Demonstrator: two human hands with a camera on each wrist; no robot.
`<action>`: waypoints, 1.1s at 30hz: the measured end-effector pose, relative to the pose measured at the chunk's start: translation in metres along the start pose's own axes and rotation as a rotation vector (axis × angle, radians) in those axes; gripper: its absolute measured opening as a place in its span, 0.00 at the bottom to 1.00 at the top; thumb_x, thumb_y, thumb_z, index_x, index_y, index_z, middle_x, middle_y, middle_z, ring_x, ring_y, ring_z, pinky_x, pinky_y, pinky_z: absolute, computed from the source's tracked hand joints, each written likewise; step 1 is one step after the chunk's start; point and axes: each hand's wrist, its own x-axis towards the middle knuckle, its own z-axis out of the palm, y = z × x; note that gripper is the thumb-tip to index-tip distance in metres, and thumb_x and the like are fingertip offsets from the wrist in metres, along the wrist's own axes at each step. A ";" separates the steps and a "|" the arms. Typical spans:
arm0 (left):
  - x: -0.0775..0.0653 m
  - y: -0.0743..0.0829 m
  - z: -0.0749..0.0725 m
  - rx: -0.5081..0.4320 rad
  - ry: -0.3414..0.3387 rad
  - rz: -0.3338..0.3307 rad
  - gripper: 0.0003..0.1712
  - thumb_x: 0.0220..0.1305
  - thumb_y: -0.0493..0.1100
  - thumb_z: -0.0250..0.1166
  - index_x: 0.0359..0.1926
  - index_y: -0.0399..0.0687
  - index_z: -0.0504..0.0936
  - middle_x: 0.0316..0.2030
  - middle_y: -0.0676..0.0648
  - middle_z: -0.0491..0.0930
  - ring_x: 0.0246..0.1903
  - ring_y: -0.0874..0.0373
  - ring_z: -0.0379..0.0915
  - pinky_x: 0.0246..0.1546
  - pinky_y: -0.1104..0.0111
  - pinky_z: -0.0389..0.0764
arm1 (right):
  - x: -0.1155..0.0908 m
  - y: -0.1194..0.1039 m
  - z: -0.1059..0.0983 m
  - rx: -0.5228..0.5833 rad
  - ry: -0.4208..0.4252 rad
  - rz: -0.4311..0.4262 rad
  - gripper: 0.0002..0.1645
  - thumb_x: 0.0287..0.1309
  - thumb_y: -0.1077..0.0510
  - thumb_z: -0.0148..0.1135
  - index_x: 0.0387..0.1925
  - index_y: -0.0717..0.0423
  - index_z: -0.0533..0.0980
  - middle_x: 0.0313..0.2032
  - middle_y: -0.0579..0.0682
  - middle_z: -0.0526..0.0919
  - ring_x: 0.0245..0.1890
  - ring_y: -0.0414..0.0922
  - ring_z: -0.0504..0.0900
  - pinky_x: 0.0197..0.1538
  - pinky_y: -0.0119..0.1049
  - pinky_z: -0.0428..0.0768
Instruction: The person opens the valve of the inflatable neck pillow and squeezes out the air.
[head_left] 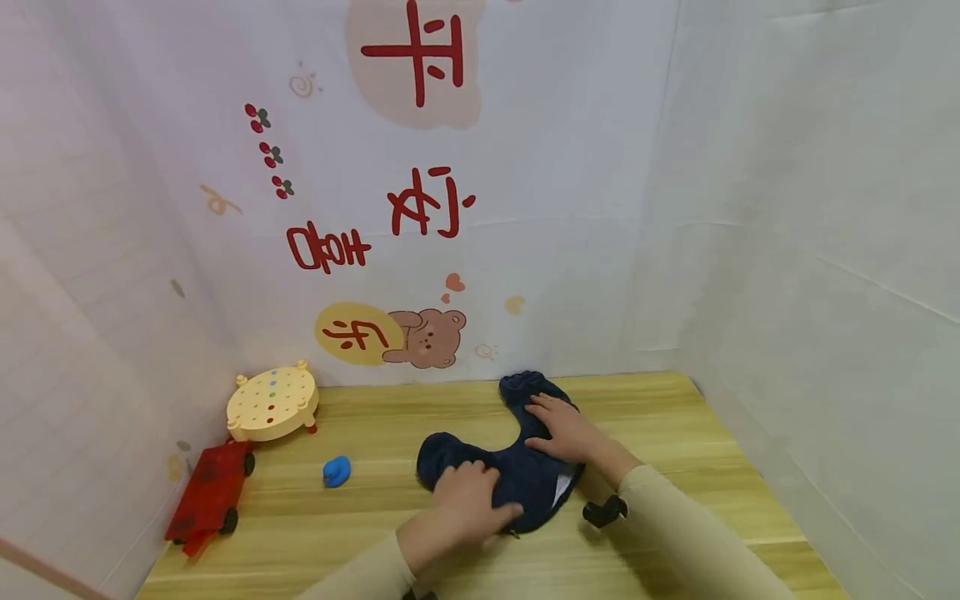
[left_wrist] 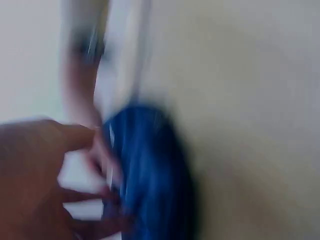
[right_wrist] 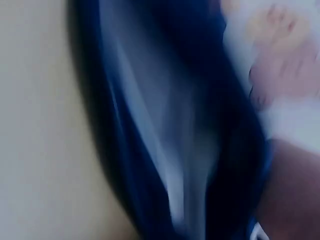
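Observation:
A navy U-shaped neck pillow (head_left: 525, 483) lies on the wooden table, its curve toward me and its two ends pointing away and to the left. My left hand (head_left: 467, 500) rests on its near left part, thumb spread away from the fingers. On the far right part lies my right hand (head_left: 566, 429), its fingers spread over the fabric. A white lining (head_left: 561, 487) shows through a slit along the pillow's outer edge. In the right wrist view that slit gapes, the pale inside (right_wrist: 165, 125) visible. Both wrist views are blurred.
A small blue hat-shaped toy (head_left: 337, 472) lies left of the pillow. Farther left are a red toy cart (head_left: 210, 492) with black wheels and a round cream pegged stand (head_left: 273, 404). White printed cloth (head_left: 570, 208) hangs behind the table and along its sides.

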 end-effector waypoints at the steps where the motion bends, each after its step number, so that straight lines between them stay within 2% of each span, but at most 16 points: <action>1: 0.004 -0.015 -0.007 -0.029 0.070 0.025 0.36 0.74 0.69 0.69 0.67 0.47 0.86 0.65 0.38 0.81 0.66 0.39 0.76 0.64 0.42 0.78 | -0.005 -0.014 -0.002 0.025 0.027 0.047 0.42 0.77 0.38 0.68 0.74 0.65 0.75 0.74 0.67 0.75 0.76 0.67 0.71 0.75 0.65 0.70; 3: 0.012 -0.049 -0.018 -0.096 0.188 0.039 0.25 0.76 0.56 0.73 0.62 0.44 0.87 0.59 0.40 0.83 0.62 0.40 0.79 0.62 0.42 0.79 | -0.018 -0.046 -0.003 0.082 0.067 0.135 0.41 0.74 0.36 0.71 0.71 0.64 0.78 0.70 0.65 0.79 0.72 0.64 0.77 0.72 0.63 0.75; 4: 0.014 -0.064 -0.019 -0.130 0.219 0.039 0.22 0.75 0.51 0.74 0.60 0.43 0.87 0.58 0.39 0.83 0.61 0.39 0.79 0.62 0.42 0.80 | -0.028 -0.058 0.000 0.101 0.076 0.166 0.43 0.73 0.34 0.71 0.70 0.64 0.79 0.69 0.64 0.80 0.70 0.64 0.78 0.70 0.62 0.77; 6: 0.018 -0.090 -0.018 -0.210 0.231 0.017 0.19 0.74 0.46 0.76 0.58 0.42 0.85 0.55 0.38 0.82 0.58 0.37 0.80 0.61 0.41 0.80 | -0.046 -0.076 0.006 0.110 0.053 0.188 0.50 0.68 0.28 0.72 0.72 0.64 0.77 0.70 0.64 0.79 0.70 0.64 0.78 0.70 0.63 0.77; 9: 0.015 -0.111 -0.012 -0.318 0.183 -0.015 0.17 0.72 0.45 0.77 0.55 0.46 0.84 0.50 0.43 0.83 0.52 0.42 0.82 0.56 0.45 0.82 | -0.059 -0.073 0.016 0.079 0.004 0.106 0.60 0.62 0.24 0.74 0.76 0.64 0.73 0.74 0.67 0.74 0.73 0.67 0.75 0.71 0.66 0.75; 13: 0.004 -0.124 -0.006 -0.469 0.099 0.045 0.15 0.71 0.44 0.79 0.53 0.51 0.84 0.36 0.50 0.81 0.37 0.54 0.78 0.40 0.57 0.80 | -0.066 -0.041 0.017 0.065 0.020 -0.078 0.60 0.60 0.28 0.78 0.78 0.64 0.70 0.76 0.68 0.71 0.74 0.70 0.73 0.70 0.68 0.74; 16: -0.006 -0.129 -0.004 -0.548 0.011 0.098 0.16 0.71 0.42 0.79 0.54 0.51 0.83 0.31 0.51 0.76 0.29 0.59 0.71 0.34 0.65 0.74 | -0.068 -0.020 0.010 0.077 -0.033 -0.181 0.61 0.60 0.29 0.79 0.80 0.63 0.69 0.77 0.69 0.70 0.75 0.73 0.71 0.69 0.71 0.74; 18: -0.012 -0.131 -0.004 -0.565 -0.042 0.126 0.17 0.70 0.42 0.79 0.54 0.51 0.82 0.30 0.52 0.75 0.27 0.61 0.68 0.32 0.66 0.72 | -0.068 -0.012 0.005 0.083 -0.095 -0.214 0.61 0.62 0.28 0.77 0.82 0.61 0.67 0.79 0.67 0.68 0.76 0.73 0.68 0.70 0.71 0.73; 19: -0.014 -0.132 -0.004 -0.576 -0.067 0.134 0.18 0.70 0.42 0.80 0.54 0.52 0.82 0.30 0.52 0.75 0.27 0.61 0.68 0.31 0.66 0.71 | -0.067 -0.011 0.001 0.097 -0.137 -0.205 0.63 0.60 0.29 0.79 0.82 0.62 0.67 0.80 0.68 0.67 0.77 0.74 0.67 0.70 0.74 0.72; 23: -0.017 -0.132 -0.007 -0.593 -0.154 0.154 0.20 0.68 0.44 0.81 0.54 0.55 0.80 0.31 0.52 0.75 0.28 0.61 0.68 0.32 0.66 0.70 | -0.064 -0.009 -0.008 0.090 -0.230 -0.198 0.62 0.60 0.33 0.80 0.83 0.60 0.65 0.82 0.66 0.63 0.80 0.70 0.65 0.74 0.69 0.70; 25: -0.015 -0.128 -0.010 -0.576 -0.171 0.157 0.18 0.70 0.48 0.80 0.53 0.56 0.81 0.31 0.53 0.76 0.28 0.60 0.70 0.32 0.65 0.71 | -0.066 -0.018 -0.011 0.123 -0.234 -0.140 0.57 0.62 0.36 0.81 0.81 0.60 0.68 0.81 0.65 0.65 0.80 0.68 0.66 0.74 0.67 0.71; 26: -0.012 -0.126 -0.013 -0.558 -0.159 0.154 0.17 0.71 0.51 0.79 0.52 0.56 0.82 0.31 0.53 0.77 0.28 0.60 0.71 0.32 0.65 0.73 | -0.066 -0.026 -0.011 0.146 -0.208 -0.098 0.54 0.64 0.37 0.80 0.80 0.61 0.70 0.80 0.65 0.67 0.79 0.67 0.67 0.74 0.66 0.71; 28: 0.002 -0.119 -0.019 -0.493 -0.078 0.150 0.15 0.74 0.54 0.76 0.52 0.55 0.84 0.32 0.53 0.77 0.30 0.58 0.73 0.33 0.62 0.76 | -0.067 -0.048 -0.008 0.214 -0.136 0.024 0.47 0.69 0.38 0.77 0.76 0.62 0.73 0.77 0.65 0.72 0.77 0.66 0.71 0.73 0.65 0.73; 30: 0.025 -0.110 -0.026 -0.410 0.032 0.165 0.15 0.76 0.54 0.74 0.54 0.54 0.85 0.39 0.53 0.80 0.37 0.56 0.78 0.39 0.59 0.81 | -0.063 -0.071 -0.001 0.263 -0.034 0.129 0.46 0.71 0.35 0.73 0.73 0.65 0.75 0.73 0.67 0.75 0.74 0.66 0.74 0.72 0.66 0.74; 31: 0.040 -0.104 -0.028 -0.373 0.073 0.186 0.15 0.77 0.52 0.73 0.56 0.52 0.86 0.43 0.52 0.81 0.41 0.54 0.80 0.44 0.56 0.84 | -0.061 -0.082 0.006 0.259 0.014 0.169 0.48 0.71 0.32 0.72 0.73 0.66 0.75 0.72 0.67 0.76 0.73 0.66 0.75 0.71 0.66 0.74; 33: 0.074 -0.091 -0.031 -0.303 0.104 0.270 0.17 0.79 0.47 0.71 0.62 0.47 0.85 0.54 0.48 0.81 0.54 0.49 0.81 0.56 0.51 0.84 | -0.057 -0.097 0.019 0.203 0.049 0.229 0.58 0.66 0.25 0.72 0.74 0.68 0.73 0.72 0.69 0.75 0.74 0.66 0.74 0.73 0.65 0.73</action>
